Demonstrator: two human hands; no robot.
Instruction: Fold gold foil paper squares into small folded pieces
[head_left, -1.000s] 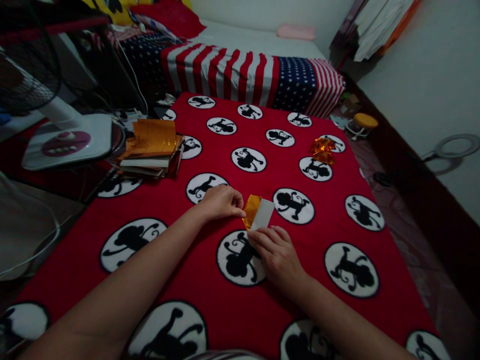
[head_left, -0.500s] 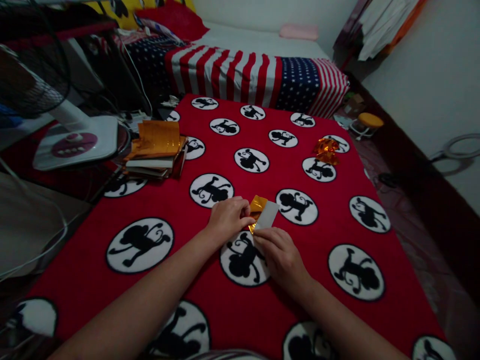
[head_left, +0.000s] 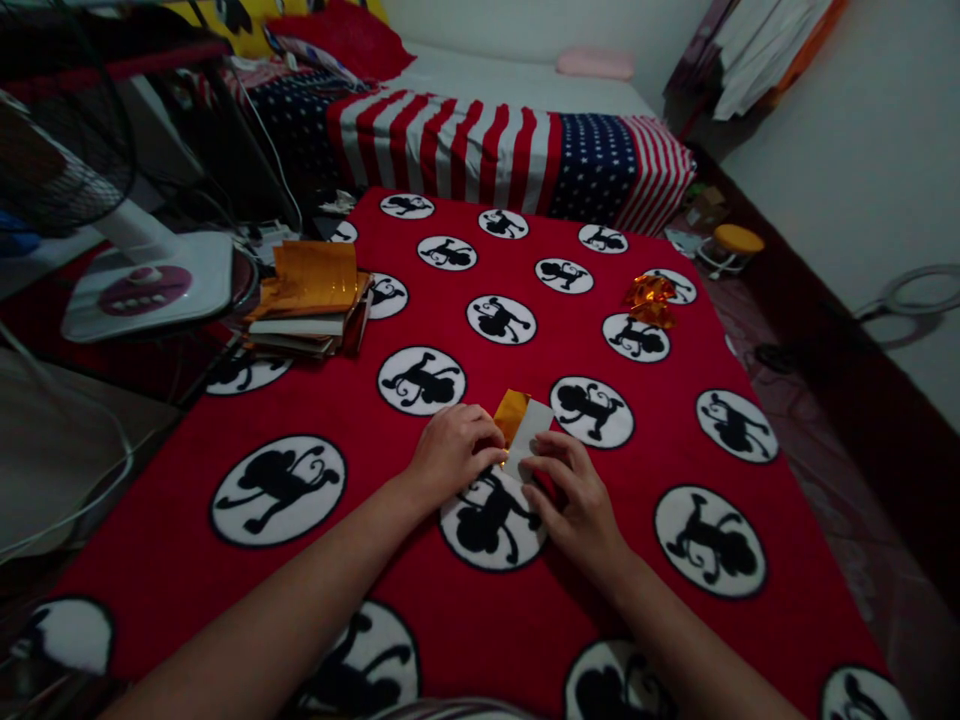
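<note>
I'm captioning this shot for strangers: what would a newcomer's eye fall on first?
Probably the bright red cloth, with black monkey figures in white circles, which fills the middle of the view. Near its centre, the left hand and right hand are at a small gold-and-grey paper. Behind, at the top, hangs a cover of red and white stripes and white stars on blue.

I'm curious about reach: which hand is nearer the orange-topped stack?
Left. The left hand is right of the stack, nearer the camera; the right hand is farther right.
</note>
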